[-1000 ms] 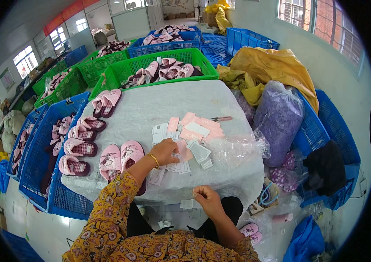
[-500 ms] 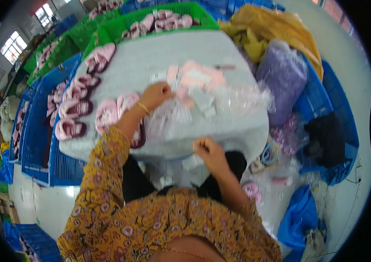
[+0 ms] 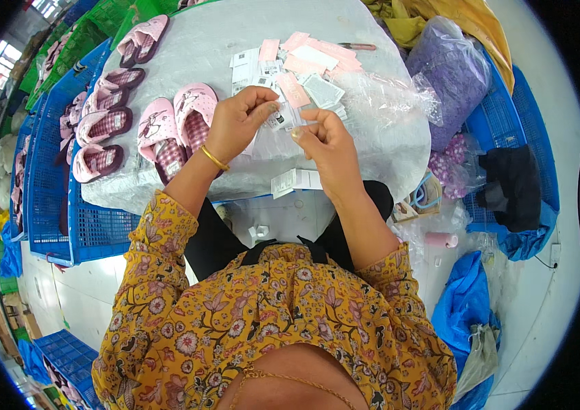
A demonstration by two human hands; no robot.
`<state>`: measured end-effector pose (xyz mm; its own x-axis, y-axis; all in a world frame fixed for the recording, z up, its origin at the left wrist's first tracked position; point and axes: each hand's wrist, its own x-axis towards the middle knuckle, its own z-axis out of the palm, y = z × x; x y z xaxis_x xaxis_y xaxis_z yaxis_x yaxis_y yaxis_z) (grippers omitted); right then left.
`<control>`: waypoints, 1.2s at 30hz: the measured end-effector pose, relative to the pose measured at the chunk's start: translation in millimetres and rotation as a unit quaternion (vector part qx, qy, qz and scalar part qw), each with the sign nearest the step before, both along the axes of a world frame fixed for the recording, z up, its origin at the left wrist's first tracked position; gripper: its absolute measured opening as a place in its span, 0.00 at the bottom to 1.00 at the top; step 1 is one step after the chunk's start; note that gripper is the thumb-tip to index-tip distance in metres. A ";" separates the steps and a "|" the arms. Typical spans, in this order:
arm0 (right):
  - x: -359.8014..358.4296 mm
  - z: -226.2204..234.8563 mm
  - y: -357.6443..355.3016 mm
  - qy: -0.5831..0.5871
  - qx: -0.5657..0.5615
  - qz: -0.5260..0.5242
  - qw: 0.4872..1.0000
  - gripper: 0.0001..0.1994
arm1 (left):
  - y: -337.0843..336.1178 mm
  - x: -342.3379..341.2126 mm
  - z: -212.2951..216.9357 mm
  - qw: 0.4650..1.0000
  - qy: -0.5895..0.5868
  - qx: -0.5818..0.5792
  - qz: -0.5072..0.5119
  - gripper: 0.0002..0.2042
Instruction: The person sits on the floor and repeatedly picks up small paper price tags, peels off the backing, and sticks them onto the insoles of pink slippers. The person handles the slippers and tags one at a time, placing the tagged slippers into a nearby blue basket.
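Over the paper pile on the table, my left hand (image 3: 241,121) and my right hand (image 3: 329,145) face each other, close but apart. Thumb and forefinger are pinched together on both. A thin whitish piece, perhaps a label (image 3: 280,120), shows between the fingertips; I cannot tell whether either hand grips it. Just beyond lie pink paper slips (image 3: 293,89) and white printed cards (image 3: 323,91). Left of my left wrist, a pair of pink slippers (image 3: 159,130) with checked insoles rests on the table. White folded papers (image 3: 295,182) lie at the table's front edge.
More pink slippers (image 3: 105,125) line the table's left edge, beside blue crates (image 3: 99,229). Clear plastic bags (image 3: 389,99) and a dark-handled tool (image 3: 358,46) lie at right. Beyond that side stand a purple wrapped bundle (image 3: 446,82) and another blue crate (image 3: 536,137).
My right hand has risen from the table's front edge to meet my left hand over the papers. My view has tilted, so the table sits higher in it.
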<state>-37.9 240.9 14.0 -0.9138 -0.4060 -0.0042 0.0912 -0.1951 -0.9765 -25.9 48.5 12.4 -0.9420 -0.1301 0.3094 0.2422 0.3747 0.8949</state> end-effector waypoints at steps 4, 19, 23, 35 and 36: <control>-2.2 -1.1 -6.9 -0.034 0.014 0.001 0.999 0.17 | 12.9 18.2 12.2 0.999 -0.002 -0.035 0.012 0.08; 2.9 -3.4 -5.5 -0.077 -0.014 -0.005 0.997 0.11 | 17.2 29.0 4.5 0.998 0.060 -0.030 -0.007 0.07; 3.4 -3.8 -6.5 -0.070 -0.012 -0.001 0.997 0.12 | 16.3 31.4 3.3 0.996 0.062 -0.055 -0.012 0.07; 16.8 -23.3 6.2 -0.060 0.058 0.084 0.993 0.07 | 3.9 49.2 -9.0 0.961 -0.217 0.114 -0.127 0.09; 17.8 -26.0 6.7 -0.061 0.066 0.089 0.992 0.07 | 3.0 50.4 -13.4 0.965 -0.209 0.091 -0.126 0.09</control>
<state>-20.0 247.6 -12.0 -0.8176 -0.5489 -0.1738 0.2317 -0.0374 -0.9721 24.5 51.6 -1.0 -0.9884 0.1033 -0.1115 -0.0918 0.1791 0.9795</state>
